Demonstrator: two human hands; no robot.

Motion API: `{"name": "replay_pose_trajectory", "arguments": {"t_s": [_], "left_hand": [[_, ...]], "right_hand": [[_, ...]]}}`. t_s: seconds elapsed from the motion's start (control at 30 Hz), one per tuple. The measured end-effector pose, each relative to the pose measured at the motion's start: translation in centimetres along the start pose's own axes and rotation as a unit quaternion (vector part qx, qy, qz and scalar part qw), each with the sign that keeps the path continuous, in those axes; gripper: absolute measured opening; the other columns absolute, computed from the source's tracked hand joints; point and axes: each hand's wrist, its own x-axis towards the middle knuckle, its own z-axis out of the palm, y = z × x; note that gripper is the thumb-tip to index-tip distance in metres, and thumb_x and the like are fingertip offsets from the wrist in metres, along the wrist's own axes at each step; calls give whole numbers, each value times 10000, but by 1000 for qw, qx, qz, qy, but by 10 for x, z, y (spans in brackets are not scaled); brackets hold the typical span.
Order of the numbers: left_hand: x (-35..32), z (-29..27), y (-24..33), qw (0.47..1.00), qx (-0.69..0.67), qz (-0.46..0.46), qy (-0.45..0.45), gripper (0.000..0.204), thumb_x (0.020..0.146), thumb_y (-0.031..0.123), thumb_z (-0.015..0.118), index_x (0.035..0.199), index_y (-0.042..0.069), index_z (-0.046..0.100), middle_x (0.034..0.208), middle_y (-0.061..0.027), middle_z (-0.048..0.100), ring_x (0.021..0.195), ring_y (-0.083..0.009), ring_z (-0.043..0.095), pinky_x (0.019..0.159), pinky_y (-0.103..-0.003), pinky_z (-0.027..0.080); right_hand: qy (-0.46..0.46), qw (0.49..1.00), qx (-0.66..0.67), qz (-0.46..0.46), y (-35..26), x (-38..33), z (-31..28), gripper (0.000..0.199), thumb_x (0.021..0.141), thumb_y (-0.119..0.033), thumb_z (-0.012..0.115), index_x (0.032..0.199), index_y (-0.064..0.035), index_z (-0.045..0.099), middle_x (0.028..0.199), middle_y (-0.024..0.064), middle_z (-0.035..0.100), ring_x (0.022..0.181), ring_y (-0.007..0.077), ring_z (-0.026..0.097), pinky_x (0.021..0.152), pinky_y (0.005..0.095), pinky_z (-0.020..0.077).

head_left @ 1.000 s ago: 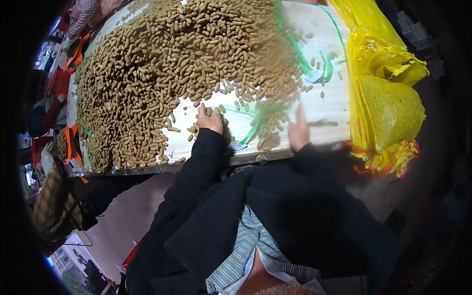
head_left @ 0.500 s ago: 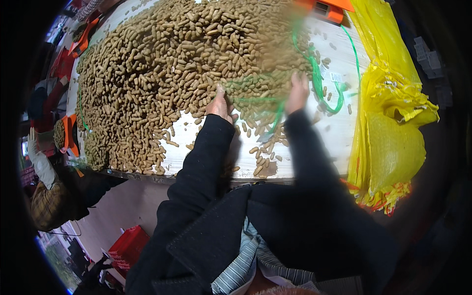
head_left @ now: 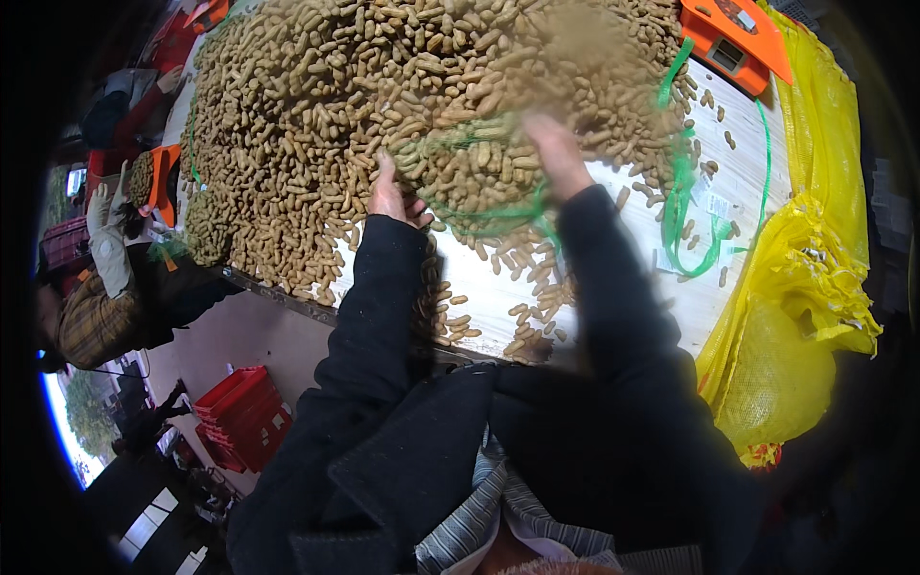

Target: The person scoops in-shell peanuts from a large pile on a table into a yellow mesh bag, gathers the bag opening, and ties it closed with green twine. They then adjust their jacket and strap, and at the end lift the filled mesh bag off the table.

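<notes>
A green mesh bag (head_left: pixel 476 177) filled with peanuts lies between my two hands at the near edge of a large peanut heap (head_left: pixel 316 125). My left hand (head_left: pixel 390 196) is closed on the bag's left end, its thumb pointing up and its fingers curled underneath. At the bag's right upper end is my right hand (head_left: pixel 558 153), its fingers smeared by motion. Green strapping runs along the near side of the bag. Beyond the right hand, a blurred patch of peanuts hides detail.
An orange scale (head_left: pixel 733 43) stands at the far right of the white table (head_left: pixel 676 311). Nearby lie green mesh strips (head_left: pixel 678 206) with white tags. Yellow woven sacks (head_left: pixel 781 355) hang over the right edge. Co-workers (head_left: pixel 105 278) are at left; red crates (head_left: pixel 244 417) stand on the floor.
The view has shifted, so the table and scale appear farther right and lower. Both hands have moved left over the table with the bag between them.
</notes>
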Motion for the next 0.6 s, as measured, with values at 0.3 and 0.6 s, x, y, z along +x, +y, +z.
{"name": "replay_pose_trajectory", "arguments": {"t_s": [0.3, 0.6], "left_hand": [[-11, 39, 0, 948, -20, -18, -316, 816, 882, 537, 637, 1520, 115, 352, 1526, -151, 390, 1375, -292, 407, 1140, -452, 306], [-37, 35, -58, 873, -79, -93, -471, 391, 980, 259, 527, 1287, 21, 572, 1177, -109, 660, 1005, -194, 673, 883, -339, 549]], "right_hand": [[-89, 980, 93, 153, -7, -31, -10, 809, 917, -548, 574, 1506, -41, 351, 1584, 180, 284, 1486, 293, 193, 1199, 457, 110], [-100, 985, 122, 75, 7, -96, -14, 386, 979, -239, 557, 1256, 25, 602, 1202, 99, 650, 1059, 143, 626, 931, 268, 489]]}}
